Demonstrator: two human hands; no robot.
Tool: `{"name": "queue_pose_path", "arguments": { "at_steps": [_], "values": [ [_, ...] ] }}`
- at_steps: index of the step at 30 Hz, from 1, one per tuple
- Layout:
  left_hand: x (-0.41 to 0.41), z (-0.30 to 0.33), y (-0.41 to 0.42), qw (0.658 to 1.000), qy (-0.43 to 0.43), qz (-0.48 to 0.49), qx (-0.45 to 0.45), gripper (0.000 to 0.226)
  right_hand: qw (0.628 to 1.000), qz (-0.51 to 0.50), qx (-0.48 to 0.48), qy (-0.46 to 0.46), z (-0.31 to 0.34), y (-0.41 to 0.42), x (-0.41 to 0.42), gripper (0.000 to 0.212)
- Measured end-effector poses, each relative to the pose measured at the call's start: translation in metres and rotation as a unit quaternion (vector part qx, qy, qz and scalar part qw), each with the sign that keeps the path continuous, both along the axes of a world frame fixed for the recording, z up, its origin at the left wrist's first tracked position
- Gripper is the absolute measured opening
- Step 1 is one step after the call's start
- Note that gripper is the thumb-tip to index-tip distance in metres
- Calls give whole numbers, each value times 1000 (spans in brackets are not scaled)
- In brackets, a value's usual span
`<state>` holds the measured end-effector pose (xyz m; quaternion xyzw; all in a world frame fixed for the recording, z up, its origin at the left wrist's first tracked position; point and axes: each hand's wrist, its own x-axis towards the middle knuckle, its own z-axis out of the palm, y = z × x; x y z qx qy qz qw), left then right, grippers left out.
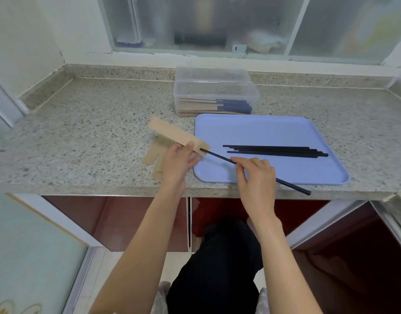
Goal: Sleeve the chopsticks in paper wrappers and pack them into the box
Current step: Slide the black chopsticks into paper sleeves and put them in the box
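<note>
I see the clear plastic box [215, 96] holding sleeved pairs, loose black chopsticks [274, 151] on the smooth blue tray [263, 130]; my left hand [179, 162] pinches a tan paper wrapper [174, 134], my right hand [256, 177] pinches a chopstick [219, 157] whose tip meets the wrapper's mouth

Black chopstick [219, 157] in my right hand [256, 180]; tan paper wrapper [172, 134] in my left hand [176, 162]. More black chopsticks [274, 151] lay on pale blue tray [251, 128]. Counter [93, 132] was speckled grey granite. Box [215, 98] was clear plastic, showing tan and dark blue inside.
</note>
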<state>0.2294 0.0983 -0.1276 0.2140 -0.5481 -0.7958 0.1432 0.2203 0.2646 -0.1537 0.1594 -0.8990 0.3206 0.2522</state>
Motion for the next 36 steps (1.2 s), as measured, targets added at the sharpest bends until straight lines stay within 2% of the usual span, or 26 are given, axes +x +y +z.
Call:
{"name": "queue_pose_path", "arguments": {
  "at_steps": [2,4,10,17,25,28,32,36],
  "values": [
    [1,1,2,1000,4,-7,23,20,994,47,-61,-78,0,1,1,24],
    [1,2,3,999,8,-9,45,19,988,60,-91,-107,0,2,3,25],
    [-2,3,4,999,11,0,38,25,998,3,-49,-40,3,8,1,23],
    [-2,4,12,1000,10,-1,-19,19,1000,-13,-2,17,6,9,1,23],
    [-2,10,13,999,41,-6,-6,14,986,57,-107,-115,8,10,3,24],
    [-3,11,14,999,42,-16,-2,7,980,72,-131,-134,9,11,5,24],
    [-3,8,14,999,38,-33,6,13,992,49,-92,-71,9,9,5,23],
    [-3,4,17,998,23,-51,21,21,999,7,-10,42,8,8,6,23]
  ]
}}
